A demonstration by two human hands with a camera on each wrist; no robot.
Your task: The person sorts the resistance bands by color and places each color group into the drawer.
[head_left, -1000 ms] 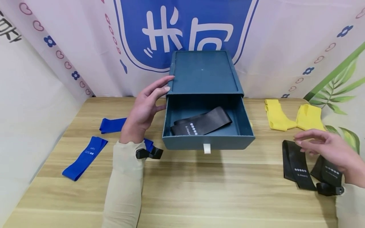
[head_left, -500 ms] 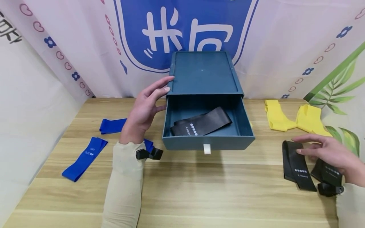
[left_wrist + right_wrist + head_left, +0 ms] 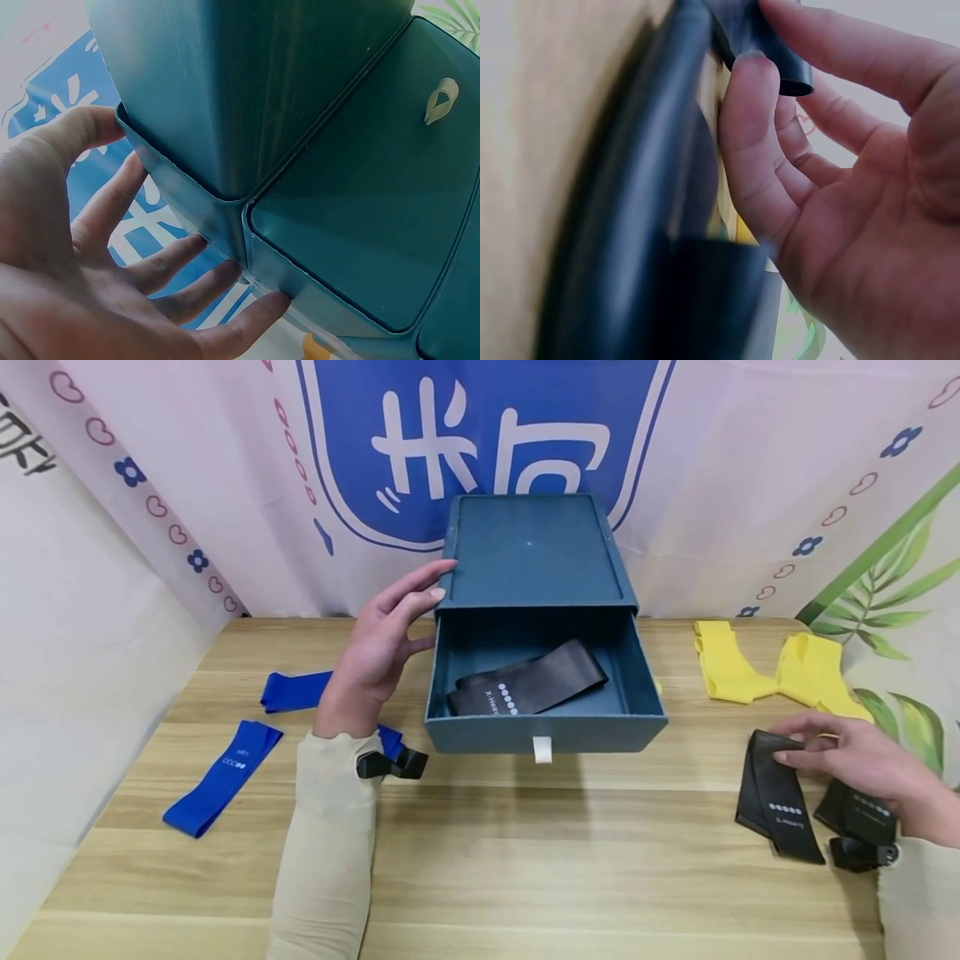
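My left hand point(image 3: 375, 656) rests on the left side of a dark teal box point(image 3: 528, 560), whose drawer point(image 3: 547, 735) is pulled out. In the left wrist view its spread, mostly straight fingertips touch the box's edge. A black resistance band point(image 3: 536, 685) marked X-Heavy lies inside the drawer. At the right, my right hand point(image 3: 855, 756) pinches the far end of another black resistance band point(image 3: 783, 814) between thumb and fingers; the right wrist view shows that end point(image 3: 761, 45) lifted off the table. Another black band point(image 3: 866, 818) lies beneath this hand, partly hidden.
Yellow bands point(image 3: 727, 664) lie at the back right of the wooden table point(image 3: 480, 877). Blue bands point(image 3: 223, 777) are on the left, one partly hidden by my left wrist. A printed curtain point(image 3: 352, 577) hangs behind the box.
My right hand has come down onto the black band and now pinches its far end, which has shifted slightly. The left hand stays on the box.
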